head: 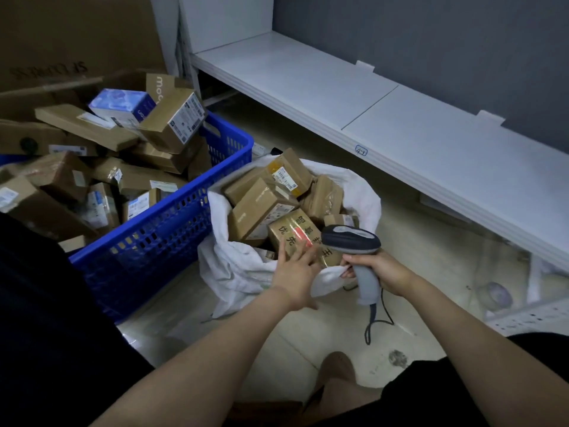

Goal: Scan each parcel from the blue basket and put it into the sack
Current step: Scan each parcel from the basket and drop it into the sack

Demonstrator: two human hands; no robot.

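A blue basket on the left is heaped with brown cardboard parcels. Right of it a white sack stands open on the floor, filled with several parcels. My left hand reaches over the sack's near rim with straight fingers resting on a brown parcel with large printed characters, which lies at the top of the sack. My right hand grips the handle of a grey barcode scanner, its head pointing left over that parcel. The scanner's cable hangs to the floor.
A low white shelf runs along the right behind the sack. Large cardboard stands behind the basket. A tape roll lies under the shelf at the right. My knee is in the foreground.
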